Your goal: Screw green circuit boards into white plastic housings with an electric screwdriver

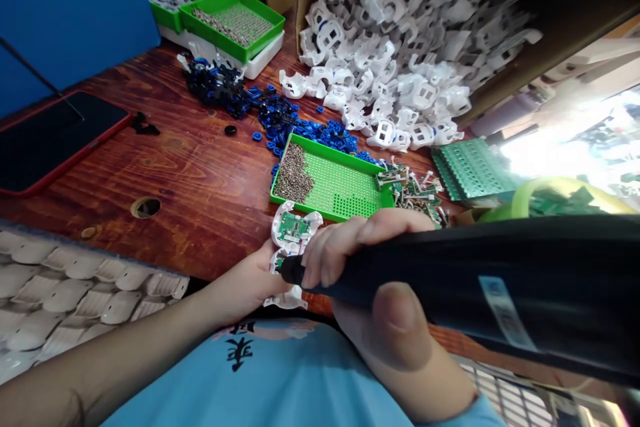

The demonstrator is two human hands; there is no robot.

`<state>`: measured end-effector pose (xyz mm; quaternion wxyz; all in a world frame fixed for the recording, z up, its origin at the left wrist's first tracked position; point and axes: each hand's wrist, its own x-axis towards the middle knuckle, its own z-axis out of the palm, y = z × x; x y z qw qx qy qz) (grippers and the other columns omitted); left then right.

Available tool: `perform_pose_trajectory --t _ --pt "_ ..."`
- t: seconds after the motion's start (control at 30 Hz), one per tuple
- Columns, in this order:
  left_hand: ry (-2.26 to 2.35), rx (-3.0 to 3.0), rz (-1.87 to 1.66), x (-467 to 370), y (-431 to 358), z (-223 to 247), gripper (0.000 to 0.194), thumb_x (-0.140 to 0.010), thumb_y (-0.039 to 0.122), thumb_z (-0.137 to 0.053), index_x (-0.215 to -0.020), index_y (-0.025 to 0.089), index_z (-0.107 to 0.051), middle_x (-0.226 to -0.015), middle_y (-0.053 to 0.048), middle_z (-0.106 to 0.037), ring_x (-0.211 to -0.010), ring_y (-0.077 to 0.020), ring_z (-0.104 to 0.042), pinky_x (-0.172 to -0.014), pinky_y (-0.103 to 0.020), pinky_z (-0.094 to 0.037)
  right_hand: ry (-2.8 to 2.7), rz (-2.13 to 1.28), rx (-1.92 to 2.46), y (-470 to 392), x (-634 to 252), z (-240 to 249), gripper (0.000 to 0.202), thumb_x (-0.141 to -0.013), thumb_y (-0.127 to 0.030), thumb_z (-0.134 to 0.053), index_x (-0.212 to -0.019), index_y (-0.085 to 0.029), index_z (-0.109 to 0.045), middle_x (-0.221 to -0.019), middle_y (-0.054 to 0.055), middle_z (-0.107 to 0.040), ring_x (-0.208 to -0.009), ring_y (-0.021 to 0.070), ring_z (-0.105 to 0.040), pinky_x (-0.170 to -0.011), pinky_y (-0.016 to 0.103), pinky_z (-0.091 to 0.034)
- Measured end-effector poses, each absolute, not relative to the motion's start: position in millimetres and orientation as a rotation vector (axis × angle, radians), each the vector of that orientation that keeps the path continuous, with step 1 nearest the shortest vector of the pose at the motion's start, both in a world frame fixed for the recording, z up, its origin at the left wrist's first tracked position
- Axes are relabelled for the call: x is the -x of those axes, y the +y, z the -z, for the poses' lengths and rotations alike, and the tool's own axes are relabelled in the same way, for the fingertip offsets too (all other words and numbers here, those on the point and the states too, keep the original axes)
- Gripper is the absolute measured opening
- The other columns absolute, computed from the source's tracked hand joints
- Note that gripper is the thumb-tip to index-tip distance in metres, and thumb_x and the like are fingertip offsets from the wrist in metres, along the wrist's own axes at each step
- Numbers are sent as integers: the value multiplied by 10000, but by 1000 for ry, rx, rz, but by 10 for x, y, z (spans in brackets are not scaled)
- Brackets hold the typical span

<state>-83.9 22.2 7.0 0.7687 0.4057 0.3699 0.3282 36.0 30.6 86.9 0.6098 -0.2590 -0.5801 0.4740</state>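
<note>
My right hand is wrapped round a black electric screwdriver, which reaches in from the right edge. Its dark tip end meets a white plastic housing near the table's front edge. A green circuit board sits inside that housing, with thin wires beside it. From the left, my left hand grips the housing, its fingers partly hidden behind the part. The screwdriver's bit and the exact contact point are hard to make out. Just beyond lies a green perforated tray with small screws heaped at its left end.
White plastic shells spill from a cardboard box. Blue rings and black parts lie behind the tray, wired boards to its right. A phone rests at left, near a table hole. White parts fill the lower left.
</note>
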Motion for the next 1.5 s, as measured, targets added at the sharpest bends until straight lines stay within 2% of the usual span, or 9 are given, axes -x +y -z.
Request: perform_pose_trajectory --t 0.27,0.4,0.53,0.7,0.9,1.03,1.2,1.33,1.5 --pt "817 -940 -751 827 241 -3 644 -762 180 -613 -1339 193 -327 -1284 -34 -493 -1177 -206 -449 -959 -239 -375 -1350 -1146 564 282 -369 -803 208 -776 -331 -532 -861 -202 -393 -610 -15 -446 -535 107 -515 -501 275 -429" --pt "859 -964 -758 816 230 -68 568 -776 163 -566 -1313 183 -385 -1232 -12 -537 -1163 -217 -458 -941 -233 -380 -1382 -1083 552 298 -346 -760 232 -774 -347 -517 -836 -199 -350 -589 -23 -414 -506 88 -480 -473 249 -414" --pt "879 -953 -727 819 221 -105 599 -748 134 -588 -1310 164 -382 -1197 -39 -558 -1124 -225 -488 -931 -259 -393 -1396 -1075 539 311 -320 -704 274 -789 -381 -523 -836 -198 -325 -567 -40 -399 -488 67 -471 -479 226 -418" --pt "835 -944 -751 818 216 -60 634 -751 124 -587 -1326 171 -326 -1281 -54 -486 -1174 -211 -444 -987 -287 -344 -1331 -1049 434 284 -351 -665 255 -774 -361 -510 -921 -197 -382 -578 -33 -429 -511 77 -505 -497 233 -439" --pt "834 -886 -702 839 133 -13 580 -765 189 -611 -1281 163 -350 -1226 -86 -530 -1121 -220 -496 -954 -308 -381 -1362 -905 502 284 -819 -909 444 -772 -536 -505 -1039 -211 -363 -623 -14 -517 -534 133 -543 -548 317 -476" --pt "887 -1012 -685 867 69 -33 520 -799 274 -593 -1258 162 -375 -1232 -98 -524 -1120 -220 -498 -974 -311 -377 -1247 -611 581 237 -1155 -849 545 -715 -578 -554 -1071 -183 -437 -641 -2 -532 -545 138 -528 -556 309 -465" --pt "979 -1344 -670 874 40 -188 403 -840 352 -540 -1204 208 -443 -1211 -64 -535 -1130 -200 -482 -1013 -270 -340 -1090 -567 697 85 -1407 -602 402 -769 -431 -511 -1093 -198 -460 -760 28 -521 -624 132 -557 -568 297 -494" --pt "920 -1475 -602 822 57 -318 370 -864 353 -501 -1206 228 -434 -1176 -52 -554 -1093 -181 -500 -988 -252 -357 -1185 -372 739 -48 -1538 -533 363 -799 -263 -478 -1159 -277 -440 -895 50 -522 -724 123 -571 -619 278 -503" --pt "802 -1221 -449 662 95 -526 450 -801 355 -600 -1197 213 -439 -1065 -67 -589 -967 -191 -561 -872 -263 -441 -1347 -133 1018 -156 -1588 -599 343 -841 -335 -434 -1176 -283 -389 -971 55 -535 -808 117 -569 -723 309 -498"
